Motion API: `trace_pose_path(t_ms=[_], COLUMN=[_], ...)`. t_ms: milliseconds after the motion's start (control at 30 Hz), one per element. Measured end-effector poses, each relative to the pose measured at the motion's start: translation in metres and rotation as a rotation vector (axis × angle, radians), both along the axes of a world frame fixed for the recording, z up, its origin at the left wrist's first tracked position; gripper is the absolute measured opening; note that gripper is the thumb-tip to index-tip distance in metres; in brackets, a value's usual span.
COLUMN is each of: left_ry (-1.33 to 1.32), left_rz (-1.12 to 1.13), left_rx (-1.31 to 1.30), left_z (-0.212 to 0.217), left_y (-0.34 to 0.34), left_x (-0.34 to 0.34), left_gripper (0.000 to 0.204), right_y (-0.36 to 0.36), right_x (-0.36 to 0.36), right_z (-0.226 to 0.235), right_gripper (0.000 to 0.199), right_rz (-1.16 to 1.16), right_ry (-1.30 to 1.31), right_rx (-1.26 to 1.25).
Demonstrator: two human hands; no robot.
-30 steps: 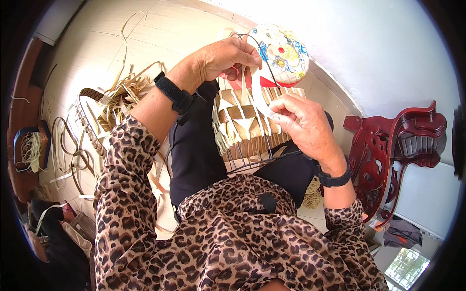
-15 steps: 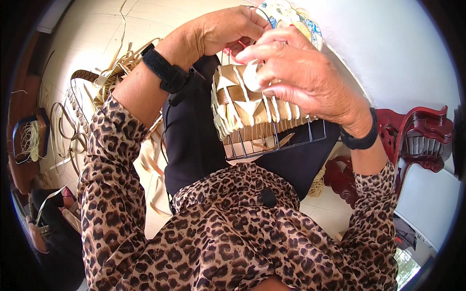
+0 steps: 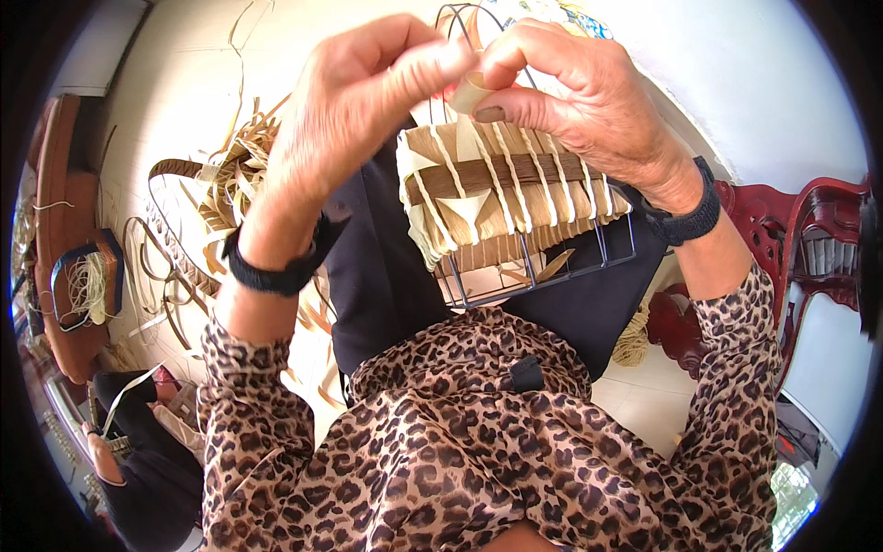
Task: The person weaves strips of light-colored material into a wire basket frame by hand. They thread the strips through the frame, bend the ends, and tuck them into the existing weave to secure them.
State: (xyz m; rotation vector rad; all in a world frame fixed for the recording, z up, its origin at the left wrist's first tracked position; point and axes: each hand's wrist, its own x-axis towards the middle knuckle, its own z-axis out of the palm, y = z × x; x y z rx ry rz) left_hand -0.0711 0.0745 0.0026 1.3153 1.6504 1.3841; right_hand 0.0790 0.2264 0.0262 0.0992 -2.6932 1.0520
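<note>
On my lap stands a dark wire basket frame [image 3: 552, 287], its side wrapped with tan and brown fibre bands [image 3: 524, 174] under several pale twisted cords. A flat cream strip [image 3: 471, 96] curls up above its top edge, pinched between the thumb and forefinger of my right hand [image 3: 589, 106]. Opposite it, my left hand [image 3: 354, 110] has its thumb bent toward the forefinger, close by the strip. That thumb's tip is blurred, and the back of the hand hides the other fingers, so what it grips does not show.
Loose tan strips [image 3: 241, 175] lie in a heap on the floor to the left. A box of pale fibre [image 3: 86, 281] sits beyond them. Another person's dark-clothed leg [image 3: 152, 469] is at the lower left. A carved red wooden chair [image 3: 809, 230] stands at the right.
My left hand has come nearer and turned its back toward me. My right hand has moved slightly right and now pinches the curled strip. The basket has shifted a little rightward in view.
</note>
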Motion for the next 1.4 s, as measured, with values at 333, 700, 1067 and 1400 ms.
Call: trace_pose_path(t_ms=[333, 700, 1067, 1400], left_ry=[0.461, 1.176, 1.192, 1.171], left_rz=[0.104, -0.042, 0.028, 0.185], left_rx=[0.08, 0.496, 0.439, 0.658], left_z=[0.007, 0.008, 0.004, -0.021], left_y=[-0.013, -0.018, -0.03, -0.011], left_x=[0.025, 0.042, 0.042, 0.081], left_gripper=[0.019, 0.022, 0.018, 0.016], right_y=[-0.019, 0.018, 0.0, -0.033], right_x=[0.002, -0.015, 0.003, 0.042], right_z=[-0.02, 0.019, 0.022, 0.025], right_gripper=[0.021, 0.035, 0.026, 0.035], right_rz=[0.03, 0.626, 0.006, -0.528], right_ry=[0.065, -0.552, -0.013, -0.77], right_rx=[-0.268, -0.5, -0.034, -0.791])
